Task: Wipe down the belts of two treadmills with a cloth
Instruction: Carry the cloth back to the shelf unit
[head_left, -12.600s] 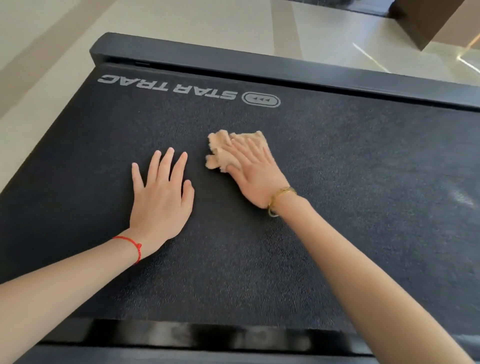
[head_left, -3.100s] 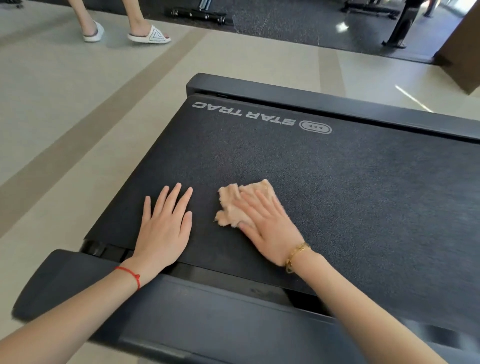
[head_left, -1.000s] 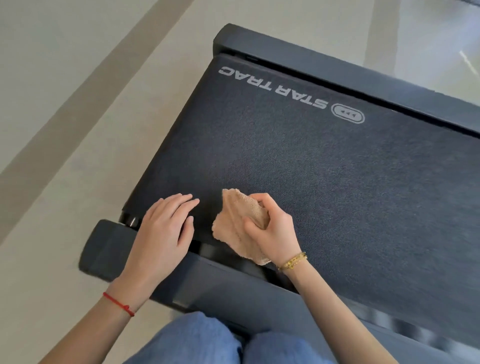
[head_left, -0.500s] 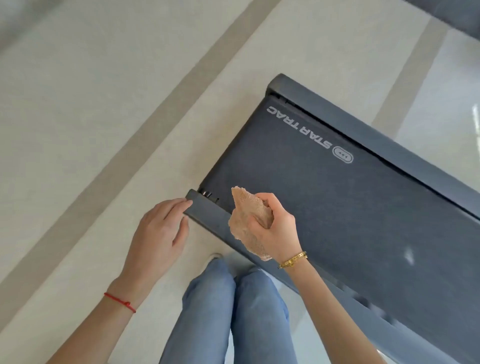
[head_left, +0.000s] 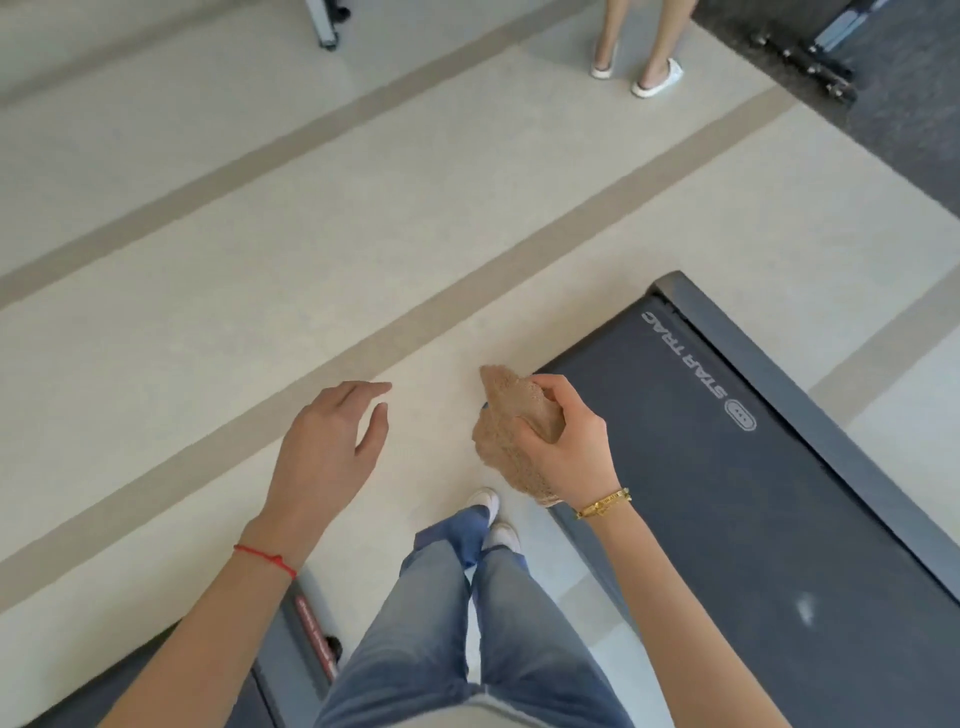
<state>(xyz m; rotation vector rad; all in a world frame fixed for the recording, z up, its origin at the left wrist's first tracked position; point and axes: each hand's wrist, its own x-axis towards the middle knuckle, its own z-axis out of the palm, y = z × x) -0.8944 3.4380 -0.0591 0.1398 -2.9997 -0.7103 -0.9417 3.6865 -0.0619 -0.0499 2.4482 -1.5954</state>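
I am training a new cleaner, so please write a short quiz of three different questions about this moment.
1. True or false: the tan cloth lies flat on the Star Trac treadmill belt.
2. Which hand grips the cloth? A) left hand B) right hand C) both hands
3. Fill in: the left hand hovers above the ____ with relaxed fingers and holds nothing.

Key
1. False. The cloth is held up in the air, off the belt.
2. B.
3. Floor.
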